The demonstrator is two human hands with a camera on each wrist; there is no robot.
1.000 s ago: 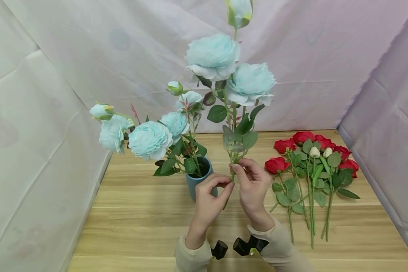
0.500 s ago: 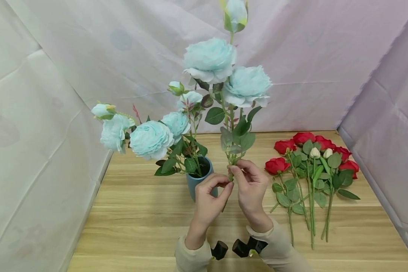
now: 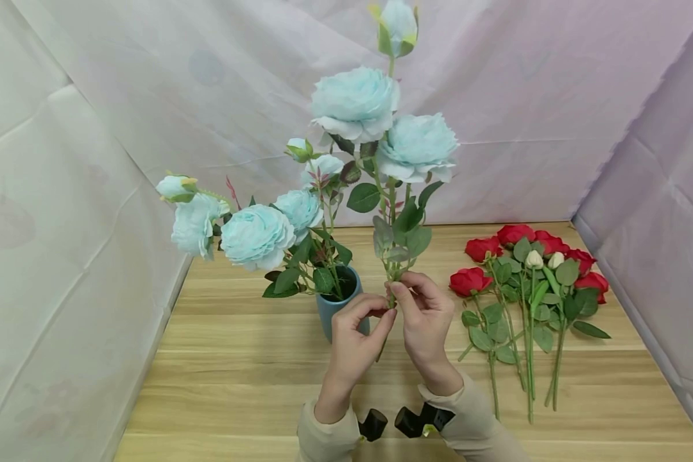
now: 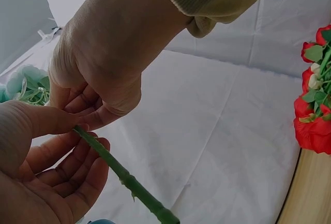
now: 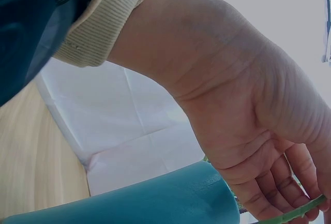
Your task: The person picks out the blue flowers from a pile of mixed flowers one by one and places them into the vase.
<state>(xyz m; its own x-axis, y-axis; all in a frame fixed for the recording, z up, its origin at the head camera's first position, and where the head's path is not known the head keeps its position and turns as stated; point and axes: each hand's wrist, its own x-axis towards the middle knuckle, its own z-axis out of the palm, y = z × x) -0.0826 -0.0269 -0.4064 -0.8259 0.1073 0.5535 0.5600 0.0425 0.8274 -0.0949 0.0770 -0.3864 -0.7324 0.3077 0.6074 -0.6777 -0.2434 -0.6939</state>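
Note:
A spray of pale blue artificial flowers (image 3: 355, 102), with two full blooms and a bud on top, stands upright between my hands. My left hand (image 3: 352, 337) pinches its green stem (image 4: 121, 172) between thumb and fingertips. Just above, my right hand (image 3: 430, 327) pinches the same stem below the leaves. The bare lower end of the stem slants down past both hands, as the left wrist view shows. Behind the left hand is a blue vase (image 3: 325, 314), partly hidden by it. Another pale blue spray (image 3: 256, 236) stands in the vase and leans left.
Several red roses (image 3: 470, 280) and white buds (image 3: 534, 259) lie with their stems on the right of the wooden table (image 3: 225, 385). Pale cloth (image 3: 508, 96) hangs behind and at both sides. Black wrist devices (image 3: 410, 420) sit close together at the cuffs.
The held spray has shifted slightly left and down along with my right hand. My left hand has stayed in place. Both grips on the stem look the same.

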